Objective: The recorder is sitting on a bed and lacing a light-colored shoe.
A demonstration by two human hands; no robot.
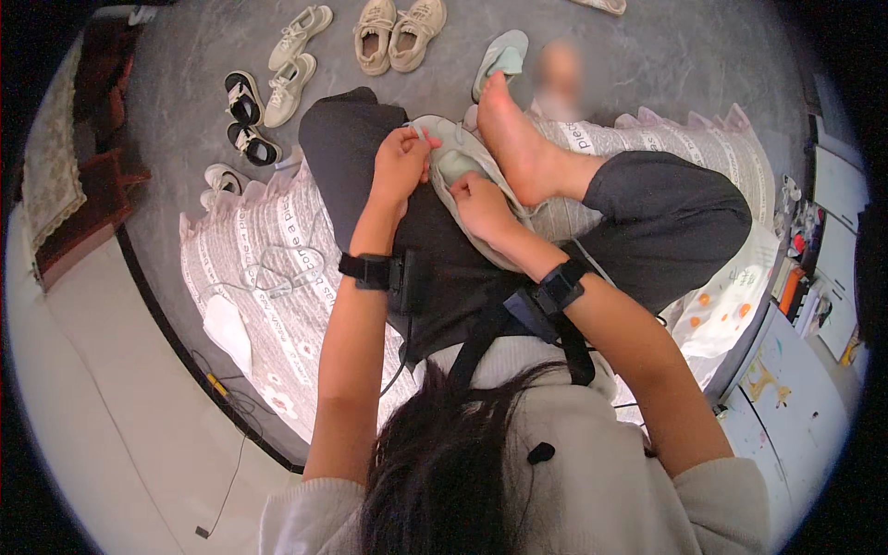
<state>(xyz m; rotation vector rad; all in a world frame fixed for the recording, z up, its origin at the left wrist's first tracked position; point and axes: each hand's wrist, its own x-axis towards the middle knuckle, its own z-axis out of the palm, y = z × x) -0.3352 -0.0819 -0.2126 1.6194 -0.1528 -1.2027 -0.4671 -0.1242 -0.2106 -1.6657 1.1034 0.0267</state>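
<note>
A pale grey-green lace-up shoe (pixel 453 139) rests in my lap against my dark trousers, its toe pointing away from me. At its far left edge my left hand (pixel 400 168) pinches a thin pale shoelace between thumb and fingers. My right hand (pixel 483 205) is closed on the near right side of the shoe's opening, fingertips at the inner edge. Beside the shoe is my bare right foot (pixel 518 148). A long, pale, looped cord (pixel 282 268) lies on the patterned bedding to the left.
On the grey floor ahead stand beige sneakers (pixel 396 35), white sneakers (pixel 289 90), black-and-white shoes (pixel 245 100) and a pale green shoe (pixel 502 55). Patterned bedding (pixel 227 245) spreads under me. White drawers (pixel 795 370) stand at the right, with a white wall (pixel 102 398) at the left.
</note>
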